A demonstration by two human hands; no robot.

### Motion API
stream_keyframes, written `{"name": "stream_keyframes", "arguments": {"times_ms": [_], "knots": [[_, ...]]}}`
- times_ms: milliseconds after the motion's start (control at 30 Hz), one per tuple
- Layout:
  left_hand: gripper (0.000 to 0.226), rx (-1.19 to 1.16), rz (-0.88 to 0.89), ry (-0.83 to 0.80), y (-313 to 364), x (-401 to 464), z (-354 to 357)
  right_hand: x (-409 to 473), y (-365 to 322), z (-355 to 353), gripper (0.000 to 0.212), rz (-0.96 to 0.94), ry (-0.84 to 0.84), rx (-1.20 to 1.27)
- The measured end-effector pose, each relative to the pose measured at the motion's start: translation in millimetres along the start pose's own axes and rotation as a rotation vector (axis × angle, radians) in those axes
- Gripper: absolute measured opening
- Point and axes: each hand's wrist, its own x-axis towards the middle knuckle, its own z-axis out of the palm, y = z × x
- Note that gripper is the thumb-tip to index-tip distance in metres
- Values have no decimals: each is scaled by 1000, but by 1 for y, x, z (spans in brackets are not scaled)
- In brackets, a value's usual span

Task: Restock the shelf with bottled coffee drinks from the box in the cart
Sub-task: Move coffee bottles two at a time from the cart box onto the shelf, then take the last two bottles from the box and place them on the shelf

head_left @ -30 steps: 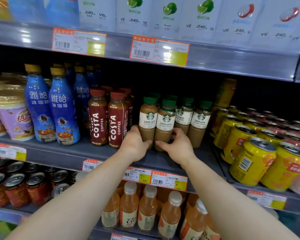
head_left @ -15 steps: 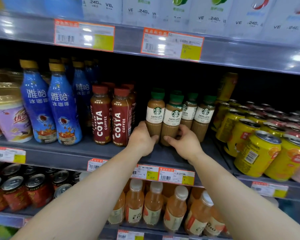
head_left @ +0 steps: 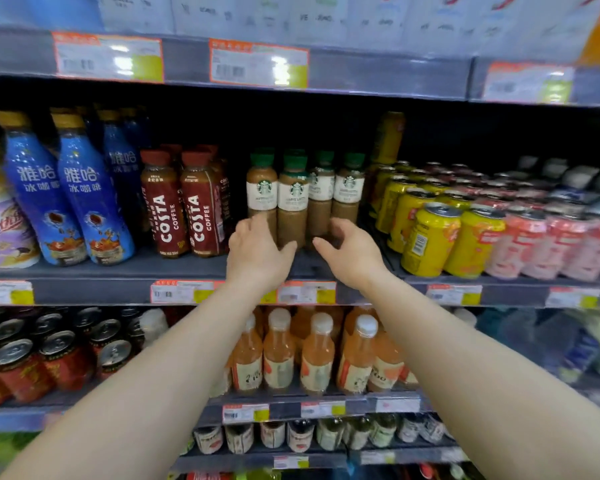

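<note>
four green-capped latte bottles (head_left: 292,199) upright, side by side on middle shelf (head_left: 187,268), just right of Costa bottles (head_left: 184,202), labels facing out

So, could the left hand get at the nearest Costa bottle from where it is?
Probably yes. The left hand is open beside the right-hand Costa bottle, which stands at the front of the shelf with nothing before it. The green-capped latte bottles sit on the hand's other side.
</note>
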Motion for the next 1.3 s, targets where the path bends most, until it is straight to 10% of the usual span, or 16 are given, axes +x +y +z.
{"name": "stream_keyframes", "arguments": {"times_ms": [333, 767, 1300], "knots": [[57, 363, 408, -379, 195, -178, 135, -174, 180, -191, 61, 159, -49, -607], [57, 248, 889, -739, 473, -356, 340, -371, 399, -435, 59, 707, 234, -597], [74, 151, 1171, -1083, 688, -386, 625, -416, 663, -611, 65, 1196, 375, -418]]}}
